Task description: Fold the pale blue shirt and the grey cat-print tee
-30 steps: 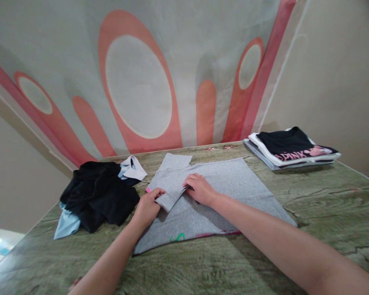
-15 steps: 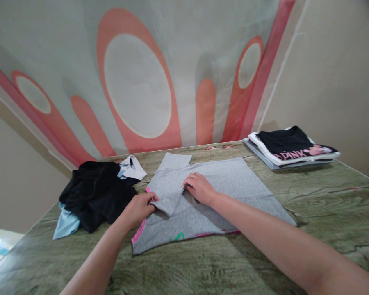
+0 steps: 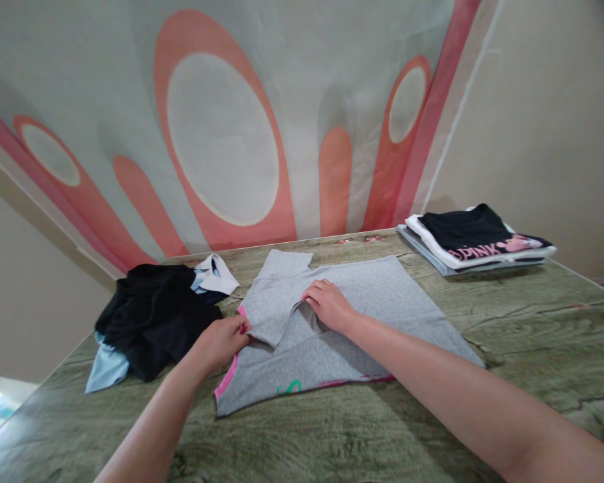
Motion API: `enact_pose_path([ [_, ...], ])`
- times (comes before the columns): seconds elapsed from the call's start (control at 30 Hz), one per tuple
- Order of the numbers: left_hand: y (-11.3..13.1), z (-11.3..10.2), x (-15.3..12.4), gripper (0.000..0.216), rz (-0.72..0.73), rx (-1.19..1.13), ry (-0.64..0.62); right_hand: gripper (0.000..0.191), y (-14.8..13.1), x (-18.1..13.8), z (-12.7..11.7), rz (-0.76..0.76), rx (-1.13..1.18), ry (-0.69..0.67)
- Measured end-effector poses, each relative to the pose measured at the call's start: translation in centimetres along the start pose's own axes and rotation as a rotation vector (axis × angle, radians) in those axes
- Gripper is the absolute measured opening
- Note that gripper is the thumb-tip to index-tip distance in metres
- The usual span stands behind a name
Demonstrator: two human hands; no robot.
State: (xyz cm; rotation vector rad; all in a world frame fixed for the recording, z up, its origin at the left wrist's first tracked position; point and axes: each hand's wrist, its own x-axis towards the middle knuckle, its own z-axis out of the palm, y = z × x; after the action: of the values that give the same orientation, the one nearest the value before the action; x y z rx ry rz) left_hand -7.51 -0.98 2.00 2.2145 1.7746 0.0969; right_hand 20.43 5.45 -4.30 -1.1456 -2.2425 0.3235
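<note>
A grey T-shirt point(image 3: 377, 282) with pink neck trim and a bit of green print lies on the table, one side folded over toward me. My left hand point(image 3: 225, 342) pinches the folded layer beside the pink neckline. Farther right, my right hand point(image 3: 329, 305) grips the edge of the same layer, lifting it slightly so that a small gap shows beneath. The fingertips of both hands are partly hidden by the cloth. One sleeve points away toward the back edge of the table.
Left of the shirt lies a crumpled heap of black clothes point(image 3: 156, 315) with light-blue cloth and a white collar point(image 3: 219, 276). A folded stack of clothes point(image 3: 478, 238), black with pink print on top, sits at the back right. The wood-patterned table point(image 3: 332, 436) meets a printed wall hanging point(image 3: 312, 168).
My left hand has shifted slightly left and deeper onto the neckline edge, drawing the folded layer a little with it. My right hand has hardly moved.
</note>
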Motion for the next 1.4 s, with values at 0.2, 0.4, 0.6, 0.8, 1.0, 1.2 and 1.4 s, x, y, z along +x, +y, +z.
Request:
enact_pose_path([
  [0.2, 0.4, 1.5, 0.6, 0.026, 0.114, -0.02, 0.255, 0.02, 0.4, 0.0, 0.3, -0.015, 0.053, 0.022],
  [0.4, 0.7, 2.5, 1.0, 0.03, 0.134, -0.131, 0.358, 0.018, 0.4, -0.2, -0.6, -0.043, 0.118, -0.009],
  [0.6, 1.1, 2.2, 0.8, 0.022, 0.097, -0.176, 0.368, 0.038, 1.2, -0.2, -2.3, -0.118, 0.247, -0.161],
  [0.8, 0.6, 2.2, 1.2, 0.024, 0.004, -0.134, 0.396, 0.035, 1.6, 0.0, -1.5, -0.147, 0.21, -0.105],
  [1.0, 0.2, 2.7, 1.6, 0.029, -0.028, -0.227, 0.417, 0.026, 1.9, 0.0, -0.8, -0.138, 0.202, -0.075],
  [1.2, 0.5, 2.7, 1.6, 0.027, -0.038, -0.309, 0.43, 0.023, 1.8, 0.0, -0.7, -0.128, 0.182, -0.075],
  [1.4, 0.6, 2.5, 1.6, 0.024, -0.037, -0.352, 0.443, 0.024, 1.3, -0.1, -1.3, -0.133, 0.216, -0.008],
])
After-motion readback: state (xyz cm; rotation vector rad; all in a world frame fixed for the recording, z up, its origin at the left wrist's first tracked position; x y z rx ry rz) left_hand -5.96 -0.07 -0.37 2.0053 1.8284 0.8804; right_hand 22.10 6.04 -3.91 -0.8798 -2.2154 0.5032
